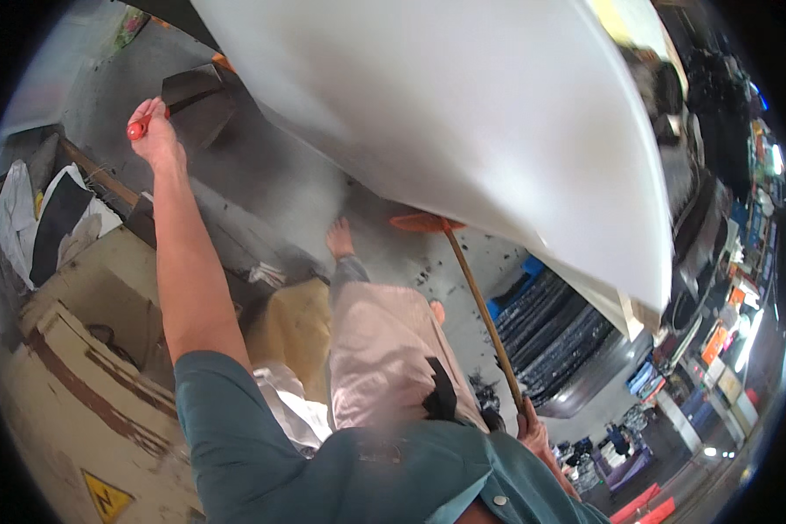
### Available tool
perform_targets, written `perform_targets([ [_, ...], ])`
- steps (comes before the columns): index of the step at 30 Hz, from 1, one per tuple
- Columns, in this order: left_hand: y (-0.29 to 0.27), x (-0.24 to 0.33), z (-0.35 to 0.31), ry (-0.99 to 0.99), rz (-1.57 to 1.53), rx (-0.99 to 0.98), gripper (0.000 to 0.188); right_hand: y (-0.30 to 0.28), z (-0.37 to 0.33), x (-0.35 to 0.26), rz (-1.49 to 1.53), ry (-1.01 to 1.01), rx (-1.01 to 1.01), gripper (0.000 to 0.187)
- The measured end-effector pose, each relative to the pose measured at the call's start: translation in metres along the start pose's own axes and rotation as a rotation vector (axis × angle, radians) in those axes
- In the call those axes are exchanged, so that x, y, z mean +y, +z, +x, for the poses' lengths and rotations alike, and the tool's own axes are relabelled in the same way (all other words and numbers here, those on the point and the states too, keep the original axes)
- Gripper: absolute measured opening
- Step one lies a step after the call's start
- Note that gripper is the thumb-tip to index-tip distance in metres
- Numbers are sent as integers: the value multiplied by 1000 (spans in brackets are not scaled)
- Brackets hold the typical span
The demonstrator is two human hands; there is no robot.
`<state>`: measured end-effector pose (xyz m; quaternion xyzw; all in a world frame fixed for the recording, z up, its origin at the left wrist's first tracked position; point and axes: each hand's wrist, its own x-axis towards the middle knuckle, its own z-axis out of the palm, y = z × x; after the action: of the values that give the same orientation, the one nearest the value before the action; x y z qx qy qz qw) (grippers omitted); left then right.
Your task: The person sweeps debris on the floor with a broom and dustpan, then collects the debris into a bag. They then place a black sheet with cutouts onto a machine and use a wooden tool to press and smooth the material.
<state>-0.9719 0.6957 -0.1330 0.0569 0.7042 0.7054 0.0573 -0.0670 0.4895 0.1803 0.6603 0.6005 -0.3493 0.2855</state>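
A workshop's grey floor [293,188] spreads beneath a large white tabletop [463,105], with shelving and bright lamps along the far right. Dark scraps [424,278] speckle the floor below the tabletop's near edge.

The left hand [154,131] reaches out past the tabletop's left end, fingers closed around the red grip of a dark grey, flat-sided dustpan [199,127]. Whether the pan touches the floor is unclear. The right hand [533,430], close to the body, has its fingers wrapped around the upper end of a broom with a long wooden stick [480,306]; its orange head [417,223] lies at the tabletop's near edge, well apart from the dustpan.

For good handling, I would keep the pan's lip flat against the floor, bring it nearer the broom head, and draw the scraps over in short, low strokes. The single-handed hold high on the stick probably gives reach but little pressure, so a lower grip might steady the head.

The dustpan's inside is too dim to show any contents. At the lower right, a purple crate-like container [629,470] has dark bundles in or on it; which, I cannot tell. A stack of dark, shiny sheets [546,327] sits beneath the tabletop's right part, beside something blue [526,272].
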Motion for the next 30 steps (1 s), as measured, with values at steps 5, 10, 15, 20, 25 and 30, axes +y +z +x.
perform_targets([
  [5, -39, 78, -146, -27, -43, -29, 26, 15, 1, 71, 71, -41, 52, 52],
  [10, -102, 170, -327, -3, -7, -44, 27, 43, 40, 168, -59, -233, 14, 61],
  [15, -164, 254, -492, 50, 52, -219, 29, 63, 54, 253, -274, -251, -112, 70],
  [20, -223, 313, -628, -21, 14, -449, 29, 88, 17, 308, -389, -261, -189, 78],
  [25, -298, 358, -736, -161, 160, -565, 24, 85, -34, 342, -334, -189, -322, 75],
  [30, -394, 390, -816, -112, 129, -659, 15, 89, -90, 355, -112, -394, -71, 68],
])
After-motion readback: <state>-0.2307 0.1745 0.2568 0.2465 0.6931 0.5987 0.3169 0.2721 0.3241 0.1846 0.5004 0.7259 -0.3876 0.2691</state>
